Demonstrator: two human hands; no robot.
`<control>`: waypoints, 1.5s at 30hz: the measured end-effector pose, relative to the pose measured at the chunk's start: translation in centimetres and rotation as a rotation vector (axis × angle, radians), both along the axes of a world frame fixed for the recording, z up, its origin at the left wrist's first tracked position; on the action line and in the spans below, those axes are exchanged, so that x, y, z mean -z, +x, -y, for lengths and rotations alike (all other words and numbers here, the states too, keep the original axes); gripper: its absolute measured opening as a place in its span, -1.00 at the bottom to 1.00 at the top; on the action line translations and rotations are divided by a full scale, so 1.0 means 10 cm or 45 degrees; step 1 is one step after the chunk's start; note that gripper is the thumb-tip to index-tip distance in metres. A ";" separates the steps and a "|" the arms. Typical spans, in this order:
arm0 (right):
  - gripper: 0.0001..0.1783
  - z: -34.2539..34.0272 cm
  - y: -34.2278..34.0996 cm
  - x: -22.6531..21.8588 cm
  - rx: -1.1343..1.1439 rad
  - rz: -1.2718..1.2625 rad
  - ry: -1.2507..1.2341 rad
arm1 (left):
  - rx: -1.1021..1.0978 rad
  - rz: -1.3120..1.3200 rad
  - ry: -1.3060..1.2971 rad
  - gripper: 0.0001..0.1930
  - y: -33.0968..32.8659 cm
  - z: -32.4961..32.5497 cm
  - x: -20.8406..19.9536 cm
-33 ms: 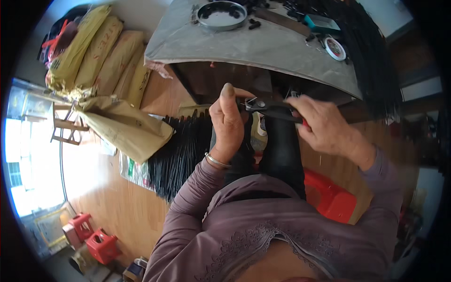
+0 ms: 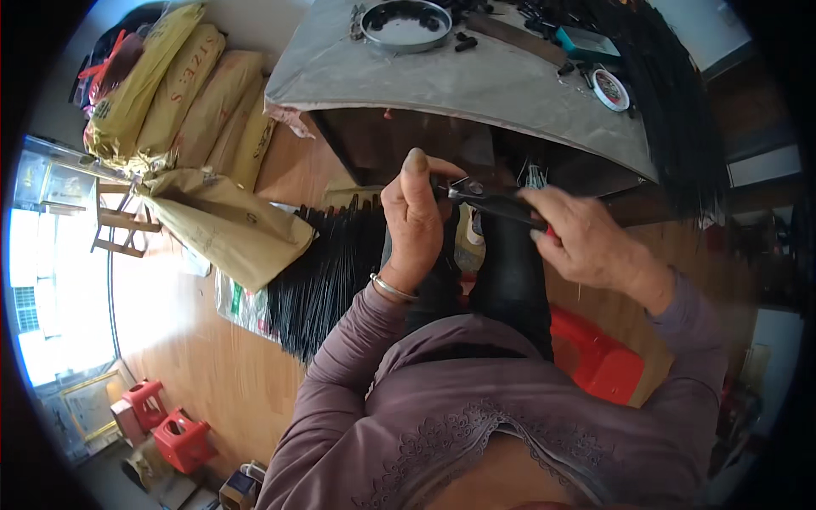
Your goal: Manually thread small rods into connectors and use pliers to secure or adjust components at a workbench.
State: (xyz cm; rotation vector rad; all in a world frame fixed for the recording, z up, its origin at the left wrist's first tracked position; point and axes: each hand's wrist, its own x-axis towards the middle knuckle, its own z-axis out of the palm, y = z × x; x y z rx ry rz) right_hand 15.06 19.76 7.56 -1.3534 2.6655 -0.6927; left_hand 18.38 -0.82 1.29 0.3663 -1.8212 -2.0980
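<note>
My right hand [image 2: 586, 234] is closed around the handles of a pair of pliers [image 2: 489, 202], dark with a bit of red showing at the palm. Their metal jaws point left and meet the fingers of my left hand [image 2: 414, 217]. That hand is curled with its thumb up, and a small dark piece shows at its fingertips by the jaws; its kind cannot be made out. A silver bangle sits on my left wrist. Below the hands are my dark-clad legs, and left of them lies a large bundle of thin black rods [image 2: 319, 285].
A grey-covered table [image 2: 365, 89] stands ahead, bearing a round metal tray [image 2: 408, 36], a teal box [image 2: 586, 42], a white round tub [image 2: 610, 89] and black parts. Long black strands [image 2: 671, 110] hang at its right. Yellow sacks [image 2: 200, 76] lie far left; a red stool [image 2: 595, 357] is beside me.
My right hand has shifted slightly left and down, and the pliers' handles look closer together. My left hand stays almost in place. The whole view has moved a little.
</note>
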 end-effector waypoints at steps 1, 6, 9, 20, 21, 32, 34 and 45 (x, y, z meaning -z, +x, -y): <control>-0.64 0.02 0.03 0.00 -0.004 0.012 -0.002 | 0.097 -0.090 -0.020 -0.27 -0.03 0.01 0.02; -0.65 -0.01 0.14 0.10 0.169 2.355 -0.323 | 0.138 -0.160 -0.029 -0.26 0.00 0.01 0.04; -0.52 -0.11 0.14 0.22 -0.033 2.811 -0.528 | 0.248 -0.140 -0.041 -0.24 -0.02 -0.03 0.03; -0.50 -0.01 0.04 0.08 0.028 1.914 -0.284 | 0.292 0.074 0.170 -0.25 -0.07 -0.01 0.01; -0.50 0.00 0.05 0.08 0.027 1.913 -0.284 | 0.292 0.072 0.169 -0.25 -0.08 -0.01 0.01; -0.50 0.14 0.16 0.20 0.280 2.071 -0.252 | 0.288 0.097 0.173 -0.25 -0.12 0.01 -0.01; -0.53 0.15 0.16 0.20 0.321 2.076 -0.285 | 0.276 0.085 0.175 -0.26 -0.15 -0.02 -0.01; -0.74 -0.75 -1.53 0.36 0.988 -0.421 0.044 | 0.191 -0.003 0.476 -0.32 -0.16 -0.10 -0.03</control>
